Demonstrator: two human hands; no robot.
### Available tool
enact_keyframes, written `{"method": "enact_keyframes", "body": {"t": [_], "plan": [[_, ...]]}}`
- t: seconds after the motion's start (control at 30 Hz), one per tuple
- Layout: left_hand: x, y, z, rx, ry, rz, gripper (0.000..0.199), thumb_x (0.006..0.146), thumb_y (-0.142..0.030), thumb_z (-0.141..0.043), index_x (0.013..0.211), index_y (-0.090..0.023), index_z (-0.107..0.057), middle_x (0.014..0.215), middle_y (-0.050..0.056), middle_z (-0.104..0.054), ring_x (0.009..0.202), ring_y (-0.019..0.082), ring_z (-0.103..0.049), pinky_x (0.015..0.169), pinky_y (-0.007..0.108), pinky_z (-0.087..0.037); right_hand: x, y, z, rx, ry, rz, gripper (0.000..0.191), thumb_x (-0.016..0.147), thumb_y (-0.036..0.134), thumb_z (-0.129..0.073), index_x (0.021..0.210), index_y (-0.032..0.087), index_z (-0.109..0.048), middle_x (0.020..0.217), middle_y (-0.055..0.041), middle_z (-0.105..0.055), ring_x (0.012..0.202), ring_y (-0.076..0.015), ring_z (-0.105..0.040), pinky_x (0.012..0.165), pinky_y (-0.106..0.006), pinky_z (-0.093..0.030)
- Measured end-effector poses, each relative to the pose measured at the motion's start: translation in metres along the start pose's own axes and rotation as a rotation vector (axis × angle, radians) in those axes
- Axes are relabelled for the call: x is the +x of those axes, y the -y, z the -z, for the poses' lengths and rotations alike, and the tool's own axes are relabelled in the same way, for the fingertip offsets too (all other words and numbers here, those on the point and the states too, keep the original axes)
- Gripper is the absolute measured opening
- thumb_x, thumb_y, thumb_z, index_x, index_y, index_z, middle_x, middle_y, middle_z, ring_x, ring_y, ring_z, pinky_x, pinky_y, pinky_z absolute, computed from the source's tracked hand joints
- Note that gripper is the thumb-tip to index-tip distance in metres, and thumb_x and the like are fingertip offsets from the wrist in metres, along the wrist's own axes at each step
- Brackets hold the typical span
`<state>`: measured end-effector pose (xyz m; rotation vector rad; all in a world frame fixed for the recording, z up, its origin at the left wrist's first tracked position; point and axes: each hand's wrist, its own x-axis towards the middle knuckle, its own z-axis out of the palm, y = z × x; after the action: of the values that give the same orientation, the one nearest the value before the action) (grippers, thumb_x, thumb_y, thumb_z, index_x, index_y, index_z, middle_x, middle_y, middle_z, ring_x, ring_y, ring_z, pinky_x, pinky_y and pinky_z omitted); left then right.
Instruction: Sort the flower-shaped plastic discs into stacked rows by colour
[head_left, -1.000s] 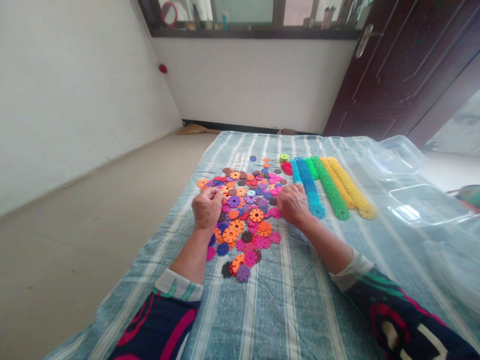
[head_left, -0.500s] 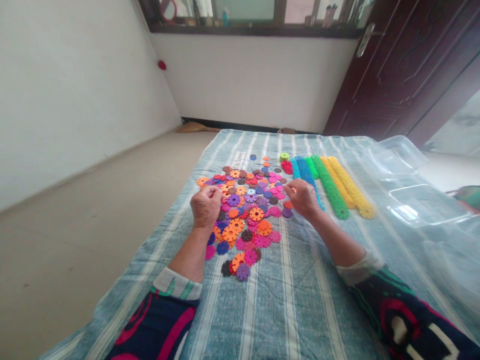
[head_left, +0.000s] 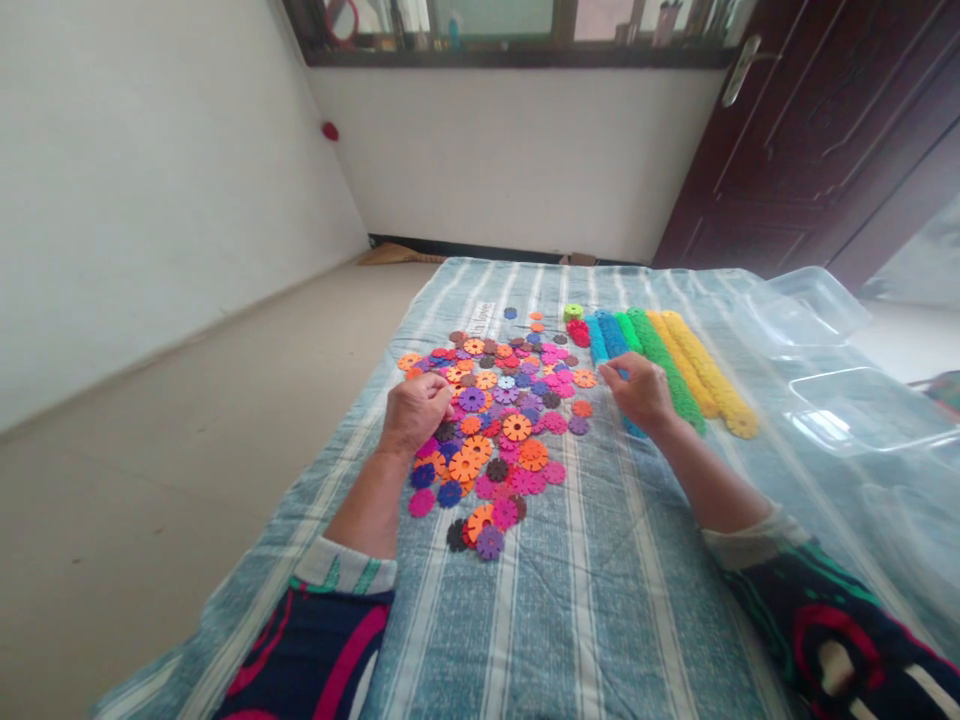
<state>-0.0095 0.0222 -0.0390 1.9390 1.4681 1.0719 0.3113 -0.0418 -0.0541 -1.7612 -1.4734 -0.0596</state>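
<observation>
Many notched plastic discs in orange, pink, purple, blue, red and black lie in a loose pile (head_left: 516, 427) on the striped cloth. At the pile's left edge is my left hand (head_left: 417, 408), its fingers pinched together over the discs; anything between them is hidden. My right hand (head_left: 637, 388) is closed too, over the near part of the blue rows; what it holds cannot be made out. Overlapping discs form long rows: blue (head_left: 611, 335), green (head_left: 660, 365) and yellow (head_left: 712, 380). Small red (head_left: 577, 333) and lime green (head_left: 573, 312) groups sit beside them.
Clear plastic containers (head_left: 870, 410) stand at the right side of the cloth-covered table (head_left: 525, 640). A broom (head_left: 397, 254) lies on the floor beyond the far left corner. A dark red door (head_left: 810, 130) is at the back right.
My right hand has moved right, from the pile's edge to the blue rows, uncovering an orange disc. My left hand stays near the same place. The view has shifted slightly.
</observation>
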Motion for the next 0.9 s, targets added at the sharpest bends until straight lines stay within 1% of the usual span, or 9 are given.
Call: {"method": "enact_keyframes", "body": {"t": [0.07,0.17,0.3,0.47,0.6,0.77,0.9], "plan": [[-0.001,-0.003,0.002,0.003,0.013,0.001,0.013,0.072,-0.03,-0.055,0.065,-0.021,-0.061,0.044,-0.004,-0.06,0.045,0.014,-0.06,0.051,0.022,-0.048,-0.002,-0.001,0.0,-0.003,-0.006,-0.003,0.022,0.083,0.032,-0.055,0.075,0.019,-0.07,0.085,-0.0071,-0.072,0.082,-0.0216,-0.064,0.079,-0.033,-0.046],[-0.003,-0.005,0.005,0.001,0.016,0.003,0.014,0.072,-0.031,-0.057,0.064,-0.021,-0.061,0.039,-0.005,-0.054,0.038,0.013,-0.054,0.047,0.022,-0.045,-0.003,-0.001,0.0,-0.007,-0.014,0.006,0.023,0.083,0.033,-0.054,0.075,0.019,-0.07,0.085,-0.007,-0.072,0.082,-0.0217,-0.064,0.078,-0.033,-0.047],[-0.004,-0.005,0.006,-0.02,0.023,0.028,0.015,0.072,-0.032,-0.057,0.064,-0.021,-0.061,0.037,-0.005,-0.05,0.033,0.013,-0.049,0.041,0.023,-0.041,-0.002,-0.001,0.0,-0.012,-0.021,0.017,0.023,0.083,0.033,-0.054,0.074,0.019,-0.069,0.085,-0.0074,-0.072,0.082,-0.0223,-0.064,0.079,-0.034,-0.046],[-0.003,-0.005,0.004,-0.011,0.006,0.047,0.015,0.073,-0.031,-0.056,0.063,-0.021,-0.06,0.036,-0.005,-0.048,0.033,0.013,-0.048,0.04,0.023,-0.041,0.0,-0.003,0.0,-0.031,-0.022,0.011,0.023,0.082,0.033,-0.055,0.071,0.019,-0.069,0.083,-0.0075,-0.072,0.08,-0.0225,-0.063,0.078,-0.034,-0.046],[-0.003,-0.004,0.003,0.016,0.004,0.049,0.015,0.073,-0.032,-0.055,0.063,-0.022,-0.06,0.037,-0.005,-0.05,0.033,0.013,-0.049,0.042,0.023,-0.042,0.004,-0.004,0.0,-0.052,-0.016,0.014,0.021,0.082,0.031,-0.056,0.072,0.019,-0.07,0.082,-0.0071,-0.071,0.081,-0.0219,-0.064,0.078,-0.033,-0.045],[0.0,-0.001,0.003,0.035,0.006,0.021,0.016,0.073,-0.032,-0.054,0.062,-0.022,-0.06,0.037,-0.005,-0.052,0.034,0.012,-0.049,0.042,0.022,-0.042,0.013,-0.004,0.0,-0.116,0.029,-0.002,0.02,0.083,0.029,-0.056,0.074,0.019,-0.071,0.084,-0.006,-0.071,0.084,-0.0207,-0.063,0.078,-0.031,-0.045],[0.001,0.0,0.003,0.048,0.0,0.018,0.017,0.073,-0.032,-0.054,0.061,-0.022,-0.06,0.037,-0.005,-0.051,0.033,0.012,-0.048,0.042,0.022,-0.041,0.02,-0.007,0.0,-0.157,0.067,0.012,0.021,0.084,0.027,-0.056,0.075,0.018,-0.073,0.086,-0.0064,-0.07,0.085,-0.0203,-0.063,0.078,-0.03,-0.044]]}}
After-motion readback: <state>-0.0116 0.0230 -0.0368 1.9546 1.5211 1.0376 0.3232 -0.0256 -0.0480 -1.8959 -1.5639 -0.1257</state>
